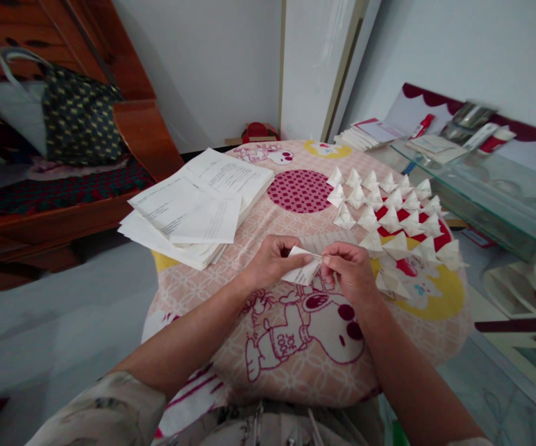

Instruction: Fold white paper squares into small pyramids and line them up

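Observation:
My left hand (270, 260) and my right hand (349, 269) are both pinched on one small folded white paper piece (302, 267), held just above the cloth-covered round table (296, 322). The fingers of both hands are closed on its edges. To the right of my right hand lie several finished folded paper triangles (391, 214) in rows on the cloth. A stack of printed paper sheets (198, 207) lies to the upper left of my left hand.
A wooden bench (64, 204) with a dark patterned bag (80, 118) stands at the left. A glass-topped shelf (495, 192) with booklets and packets runs along the right. A small red object (259, 132) sits on the floor by the far wall.

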A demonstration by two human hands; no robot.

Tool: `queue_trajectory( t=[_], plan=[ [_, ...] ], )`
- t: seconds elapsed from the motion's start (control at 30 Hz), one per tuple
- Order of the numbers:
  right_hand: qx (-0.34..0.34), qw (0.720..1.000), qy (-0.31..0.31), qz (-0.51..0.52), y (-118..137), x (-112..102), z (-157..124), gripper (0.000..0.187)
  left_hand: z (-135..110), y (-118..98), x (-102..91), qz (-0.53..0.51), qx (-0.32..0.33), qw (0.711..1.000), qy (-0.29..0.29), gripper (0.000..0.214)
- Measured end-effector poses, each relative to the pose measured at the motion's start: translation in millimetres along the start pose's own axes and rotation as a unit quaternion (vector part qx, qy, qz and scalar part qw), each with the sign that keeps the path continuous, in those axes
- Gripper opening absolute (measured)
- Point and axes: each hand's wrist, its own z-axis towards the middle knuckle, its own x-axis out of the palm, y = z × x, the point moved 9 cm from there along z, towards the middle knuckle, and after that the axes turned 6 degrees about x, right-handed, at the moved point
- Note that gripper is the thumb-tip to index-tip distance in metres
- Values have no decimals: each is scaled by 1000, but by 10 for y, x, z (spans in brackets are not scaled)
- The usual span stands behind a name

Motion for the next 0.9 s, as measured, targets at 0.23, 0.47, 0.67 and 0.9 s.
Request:
queue_trajectory(
  t=[0.23,0.47,0.67,0.9],
  plan=[
    [-16,998,46,-33,43,83,6,18,1,57,-71,-55,-31,997,-38,37],
    [-20,997,32,-68,23,112,-11,25,-1,156,-33,-92,-71,993,-30,37],
    [-18,998,32,-59,6,91,11,25,-5,234,-7,-129,-94,987,-10,45],
    [9,993,52,-103,-92,143,41,25,0,182,-151,-73,-44,993,-77,44]
  ],
)
